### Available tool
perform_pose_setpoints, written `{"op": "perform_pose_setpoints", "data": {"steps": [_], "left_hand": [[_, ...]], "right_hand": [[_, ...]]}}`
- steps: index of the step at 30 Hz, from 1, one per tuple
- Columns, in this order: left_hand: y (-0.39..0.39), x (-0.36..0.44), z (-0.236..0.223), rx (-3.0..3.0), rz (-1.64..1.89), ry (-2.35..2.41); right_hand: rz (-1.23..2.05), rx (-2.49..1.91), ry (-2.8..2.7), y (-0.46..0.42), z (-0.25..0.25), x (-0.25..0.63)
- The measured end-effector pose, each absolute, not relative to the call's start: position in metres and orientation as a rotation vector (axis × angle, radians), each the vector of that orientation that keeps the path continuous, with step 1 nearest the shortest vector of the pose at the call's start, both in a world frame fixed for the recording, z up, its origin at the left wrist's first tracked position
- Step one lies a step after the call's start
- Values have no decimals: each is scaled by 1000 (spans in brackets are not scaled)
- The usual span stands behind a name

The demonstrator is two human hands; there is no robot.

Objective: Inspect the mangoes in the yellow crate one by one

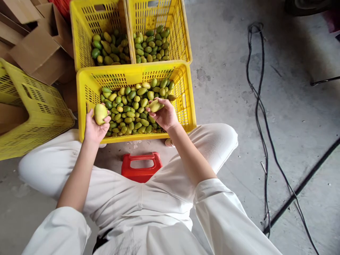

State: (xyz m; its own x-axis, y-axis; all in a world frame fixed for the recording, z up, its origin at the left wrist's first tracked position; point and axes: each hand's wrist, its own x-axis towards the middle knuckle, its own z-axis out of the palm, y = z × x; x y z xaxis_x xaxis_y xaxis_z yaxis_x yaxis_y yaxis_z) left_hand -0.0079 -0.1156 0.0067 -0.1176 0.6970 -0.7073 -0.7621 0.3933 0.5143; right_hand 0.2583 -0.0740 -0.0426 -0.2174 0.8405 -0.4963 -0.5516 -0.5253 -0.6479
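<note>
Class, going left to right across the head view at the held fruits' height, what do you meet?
Leftmost yellow crate → left hand holding one fruit → right hand holding another fruit → black cable.

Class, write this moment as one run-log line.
left hand: holds rounded yellow-green fruit | right hand: holds slimmer yellow-green fruit | front yellow crate: many smaller fruits inside

Produce packing area or storeroom, can't tell which. Evidence: bare, stained concrete floor; vented yellow crates at 11 to 12 o'clock, bulk-loaded with loose green-yellow fruit; another crate at 9; heap of open cardboard boxes at 10. Black cable strewn on floor, 2 to 4. Dark wheel-like shape at 2, mostly cut off.
</note>
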Motion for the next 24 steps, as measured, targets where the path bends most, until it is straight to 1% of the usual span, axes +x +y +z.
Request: {"op": "perform_pose_setpoints", "data": {"steps": [3, 6, 11, 16, 20, 24], "left_hand": [[-117, -1, 5, -4, 1222, 1158], [-115, 4, -1, 43, 1239, 1164], [-109, 11, -13, 34, 1361, 1187], [-104, 16, -17, 33, 1457, 1161], [-107, 18, -29, -19, 1335, 1187], [-114, 23, -55, -104, 1157, 1261]], "right_hand": [[1846, -1128, -466, -73, -44, 261], [1837, -1107, -495, -71, -49, 267], [1853, -1007, -456, -68, -61, 274], [1800, -1017, -465, -68, -65, 270], [1817, -1109, -415, -73, -71, 262], [1895, -1168, -318, -79, -89, 254]]}}
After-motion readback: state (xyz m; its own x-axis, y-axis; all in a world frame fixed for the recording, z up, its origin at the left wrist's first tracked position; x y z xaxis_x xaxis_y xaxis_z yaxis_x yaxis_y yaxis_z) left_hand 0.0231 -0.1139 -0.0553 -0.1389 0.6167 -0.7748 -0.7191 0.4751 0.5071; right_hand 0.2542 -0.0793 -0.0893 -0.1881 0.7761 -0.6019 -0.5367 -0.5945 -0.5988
